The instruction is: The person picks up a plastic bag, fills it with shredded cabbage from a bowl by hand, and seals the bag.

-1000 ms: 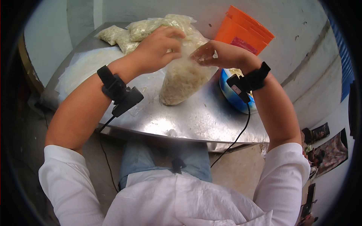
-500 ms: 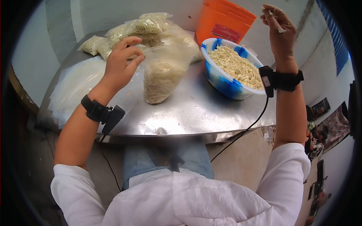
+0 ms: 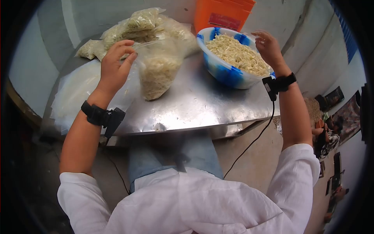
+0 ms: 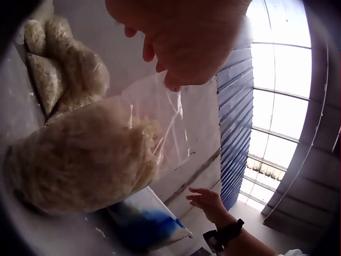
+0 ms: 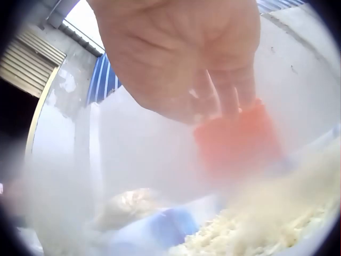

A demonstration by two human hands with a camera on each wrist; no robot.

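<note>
A clear plastic bag, its lower part filled with pale shredded strips, stands upright on the metal table. My left hand pinches its top left edge between thumb and fingers. The left wrist view shows the thumb tip right at the clear rim of the bag. Over the right side of a blue-and-white bowl is my right hand, fingers loosely bent, blurred and with no strips gripped. A heap of the same pale strips fills the bowl.
Several filled bags are piled at the back of the metal table. Flat plastic bags lie stacked at the left. An orange container stands behind the bowl against the wall. A cable hangs from the right wrist camera.
My right hand left the bag's mouth, swung out to the right with bits on its fingers, then came back in toward the bowl. My left hand stayed at the bag's edge.
</note>
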